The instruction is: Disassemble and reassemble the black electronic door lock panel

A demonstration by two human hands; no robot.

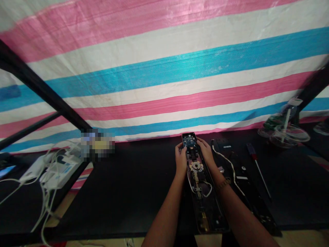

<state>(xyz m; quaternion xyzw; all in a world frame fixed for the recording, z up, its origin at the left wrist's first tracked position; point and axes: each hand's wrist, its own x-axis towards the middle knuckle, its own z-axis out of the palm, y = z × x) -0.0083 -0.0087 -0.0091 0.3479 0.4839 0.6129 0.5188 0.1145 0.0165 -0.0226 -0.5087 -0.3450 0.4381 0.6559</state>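
Head view: the left hand point(181, 159) and right hand point(206, 152) clasp opposite long edges of an opened electronic door lock housing point(199, 181) near its circuit board point(189, 141), over the black table point(128, 192), an even two-sided grip keeping it steady

This looks like a makeshift repair workshop: a striped pink, white and blue plastic tarpaulin point(164, 79) hangs as a backdrop behind a long black workbench point(115, 195), with dark metal frame bars point(43, 85) crossing the upper left. A red-handled screwdriver point(258, 168) and an opened electronic door-lock housing point(203, 195) lie on the bench, with clear plastic cups point(289, 135) at the right. White power adapters point(59, 171) and cables point(47, 209) sit at lower left, though the wide, dim view makes the wider room hard to judge.
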